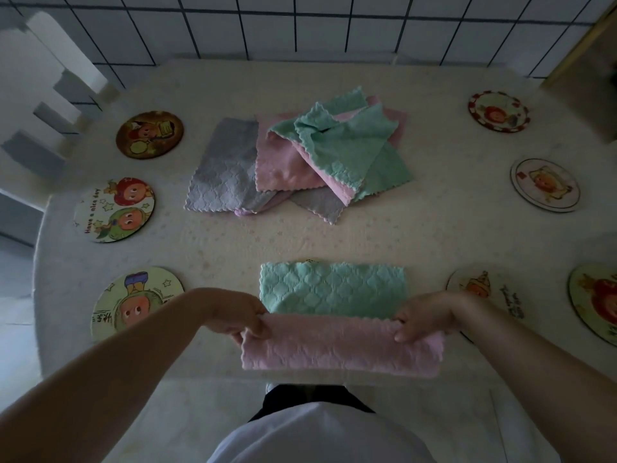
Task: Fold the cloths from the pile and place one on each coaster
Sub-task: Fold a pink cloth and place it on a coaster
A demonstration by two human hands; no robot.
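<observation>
A two-sided cloth, green above and pink below (334,292), lies at the table's near edge, its near half turned up so the pink side shows. My left hand (240,315) pinches its left corner and my right hand (420,315) pinches its right corner along the fold. A pile of grey, pink and green cloths (293,162) sits at the table's centre. Round cartoon coasters lie on the left (149,134) (114,210) (133,300) and on the right (498,111) (545,184) (484,292) (597,302).
The table (417,235) has a pale dotted cover. A tiled wall (300,28) rises behind it. A white slatted chair back (43,95) stands at the far left, and a wooden edge (587,55) at the far right.
</observation>
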